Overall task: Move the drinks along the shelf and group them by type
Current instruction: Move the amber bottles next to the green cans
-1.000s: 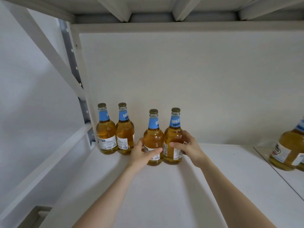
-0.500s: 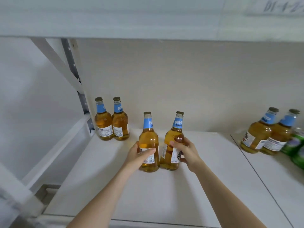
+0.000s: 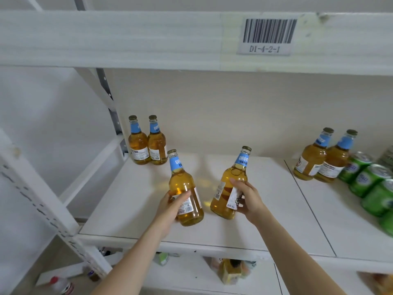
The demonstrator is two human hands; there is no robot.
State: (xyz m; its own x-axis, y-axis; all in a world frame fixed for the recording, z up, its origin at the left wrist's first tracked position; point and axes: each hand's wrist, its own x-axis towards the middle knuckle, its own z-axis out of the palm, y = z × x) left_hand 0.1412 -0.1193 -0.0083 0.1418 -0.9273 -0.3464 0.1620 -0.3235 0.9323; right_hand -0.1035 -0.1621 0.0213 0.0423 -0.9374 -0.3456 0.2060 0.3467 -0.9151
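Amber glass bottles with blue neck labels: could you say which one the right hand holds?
The rightward-leaning amber glass bottle mid-shelf, gripped by the right hand; the left hand holds its leftward-leaning neighbour.

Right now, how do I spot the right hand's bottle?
Find the white shelf under the barcode label. Mid-shelf, two amber bottles are held. The bottle in the right hand leans its neck right; the one in the left hand leans left.
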